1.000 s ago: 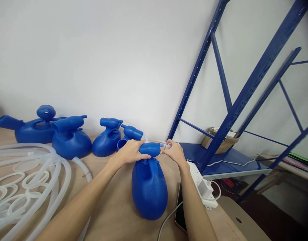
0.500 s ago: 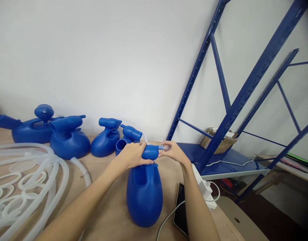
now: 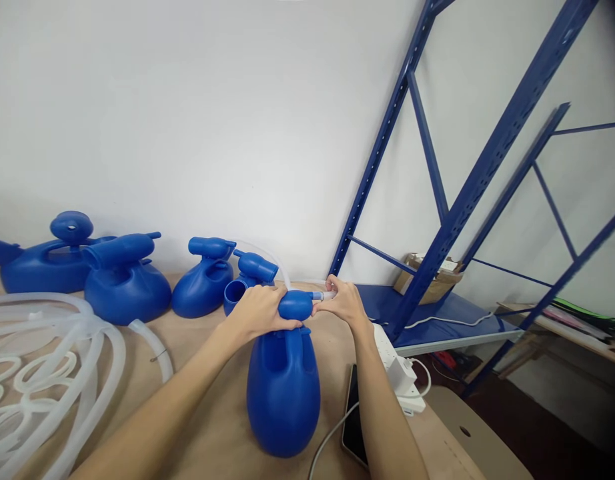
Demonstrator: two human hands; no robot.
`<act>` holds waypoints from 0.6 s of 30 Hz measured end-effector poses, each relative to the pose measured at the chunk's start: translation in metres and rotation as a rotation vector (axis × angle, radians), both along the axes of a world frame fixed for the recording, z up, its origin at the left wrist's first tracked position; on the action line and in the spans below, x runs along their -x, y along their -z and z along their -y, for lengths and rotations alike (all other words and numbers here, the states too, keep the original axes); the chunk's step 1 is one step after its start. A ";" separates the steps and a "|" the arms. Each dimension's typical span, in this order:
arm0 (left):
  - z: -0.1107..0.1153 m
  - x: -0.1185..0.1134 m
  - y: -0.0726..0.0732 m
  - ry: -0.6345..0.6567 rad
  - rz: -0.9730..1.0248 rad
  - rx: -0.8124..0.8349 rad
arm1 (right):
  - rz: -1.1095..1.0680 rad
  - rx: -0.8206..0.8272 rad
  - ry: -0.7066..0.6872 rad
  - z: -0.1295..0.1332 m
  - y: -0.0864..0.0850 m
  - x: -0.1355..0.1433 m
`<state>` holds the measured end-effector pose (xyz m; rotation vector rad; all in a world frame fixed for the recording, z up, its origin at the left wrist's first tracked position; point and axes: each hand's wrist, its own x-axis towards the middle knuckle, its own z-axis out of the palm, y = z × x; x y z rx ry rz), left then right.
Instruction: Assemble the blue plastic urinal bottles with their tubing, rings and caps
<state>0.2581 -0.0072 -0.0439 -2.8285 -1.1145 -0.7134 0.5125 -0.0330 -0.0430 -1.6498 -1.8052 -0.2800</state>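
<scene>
A blue plastic urinal bottle with a moulded handle stands upright on the table in front of me. My left hand is wrapped round the blue spout piece at its top, thumb below and fingers over it. A thin nozzle points right from this piece into the end of a clear plastic tube. My right hand pinches that tube close to the nozzle. The fingers partly cover the tube, so how far it sits on the nozzle is hard to see.
Several similar blue bottles line the wall at left. Coils of translucent hose cover the table's left side. A phone, a cable and a white power strip lie at right. Beyond stands a blue metal rack holding a cardboard box.
The whole scene has shifted slightly left in view. Both hands keep their hold on the spout piece and the tube, with the right fingers slightly repositioned along the tube.
</scene>
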 end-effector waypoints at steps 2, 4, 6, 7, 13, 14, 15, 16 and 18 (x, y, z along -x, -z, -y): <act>0.001 0.000 0.000 -0.003 0.012 0.007 | -0.005 0.011 0.013 0.000 0.001 0.001; 0.002 0.000 0.000 -0.011 0.016 0.007 | -0.007 0.024 0.024 -0.001 0.001 0.002; 0.004 0.000 -0.001 -0.021 0.012 0.003 | -0.002 0.026 0.037 -0.002 0.003 0.003; 0.005 -0.001 -0.002 -0.029 0.010 0.004 | -0.001 0.023 0.044 -0.002 0.004 0.004; 0.006 -0.001 -0.005 -0.072 -0.020 0.029 | 0.005 0.098 0.003 -0.003 0.000 0.002; 0.006 0.000 -0.005 -0.075 -0.035 0.026 | 0.002 0.136 -0.023 -0.001 -0.004 0.002; 0.006 0.000 -0.006 -0.077 -0.053 0.020 | -0.006 0.175 -0.058 0.001 -0.008 0.003; 0.007 0.000 -0.006 -0.076 -0.071 0.013 | -0.022 0.214 -0.103 0.004 -0.013 0.004; 0.008 0.001 -0.007 -0.069 -0.095 0.000 | -0.087 0.259 -0.195 0.011 -0.023 0.007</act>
